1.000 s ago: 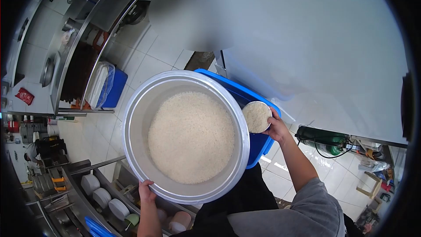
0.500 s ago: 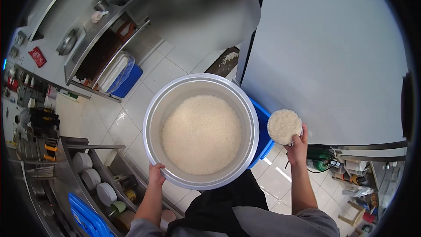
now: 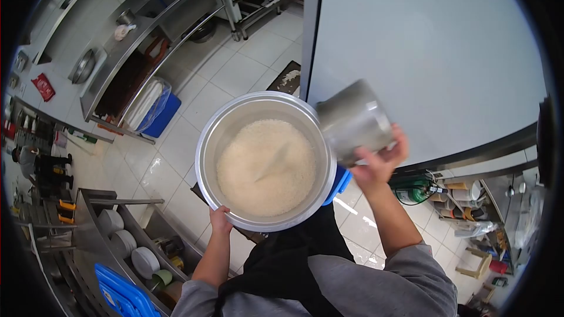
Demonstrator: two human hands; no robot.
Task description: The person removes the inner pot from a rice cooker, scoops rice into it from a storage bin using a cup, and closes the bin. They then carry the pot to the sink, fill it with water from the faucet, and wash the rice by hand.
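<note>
A large round metal pot point(image 3: 207, 158) stands right in front of my body, with a wide bed of white rice point(image 3: 258, 191) inside. My left hand point(image 3: 221, 221) is closed on the pot's near left rim. In my right hand point(image 3: 380, 161) is a metal cup point(image 3: 355, 120), tipped on its side with its mouth toward the pot's right rim. A blurred streak of rice crosses the middle of the pot. The inside of the cup is hidden.
Part of a blue bin point(image 3: 342, 185) shows behind the pot. A large pale panel point(image 3: 429, 64) rises at the right. Shelves with stacked white bowls point(image 3: 123, 240) stand at the lower left, near a blue lid point(image 3: 120, 290). Another person point(image 3: 41, 161) is at the far left.
My right hand has lifted the rice-filled cup and tipped it toward the pot, and rice is falling in. The left hand has stayed on the rim. A blurred round shape overhead is gone.
</note>
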